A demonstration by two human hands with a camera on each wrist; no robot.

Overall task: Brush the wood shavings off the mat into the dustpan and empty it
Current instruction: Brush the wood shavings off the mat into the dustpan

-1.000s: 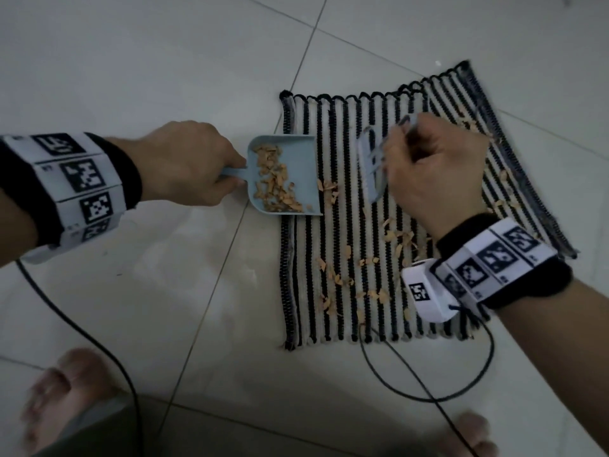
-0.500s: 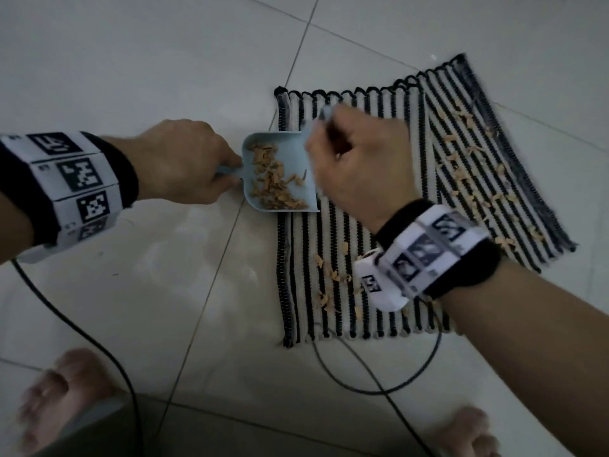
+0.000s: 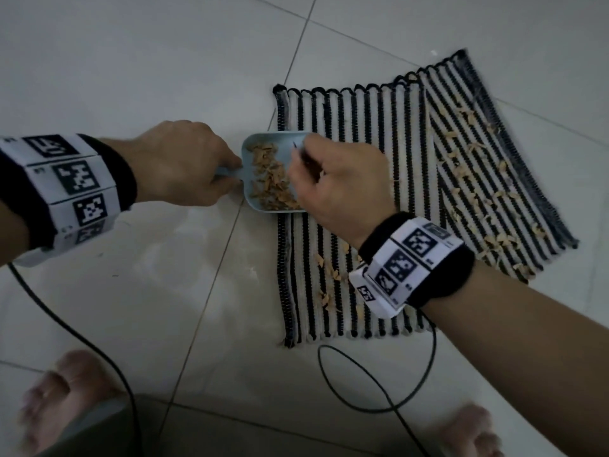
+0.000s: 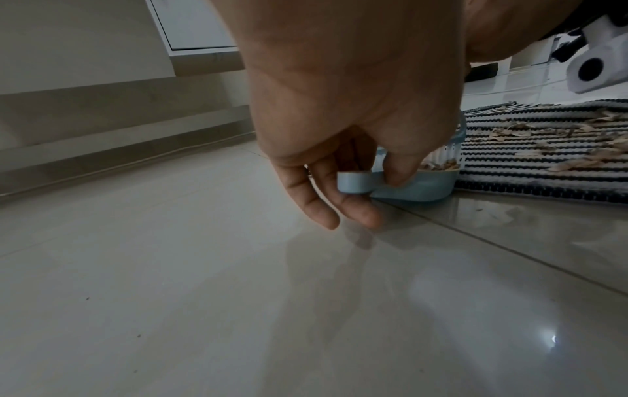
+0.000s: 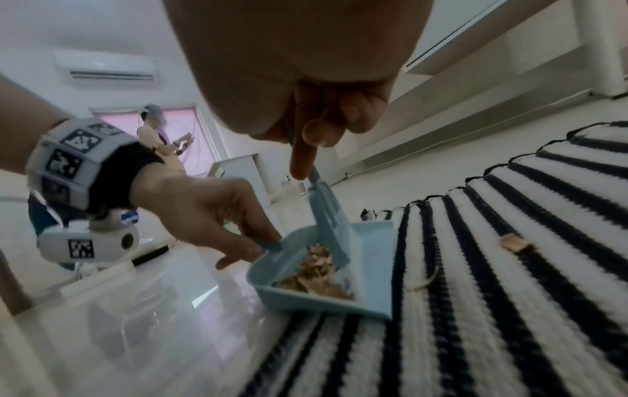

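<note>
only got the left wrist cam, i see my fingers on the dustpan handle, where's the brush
Observer: The right hand holds the brush, with its head down inside the dustpan, on the pile of shavings.
Operator: much left on the mat
Observer: Yes. Loose shavings run along the right side of the mat, and a few lie front left.
Operator: pan on the mat or the floor
Observer: Its lip overlaps the mat's left edge; the rest sits on the floor.

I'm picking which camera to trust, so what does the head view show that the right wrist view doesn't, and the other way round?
Only the head view shows the whole striped mat, with wood shavings still scattered along its far right side.

Only the right wrist view shows the brush, held by the right hand, dipping into the dustpan.

Both show the left hand holding the dustpan's handle, with shavings inside.
</note>
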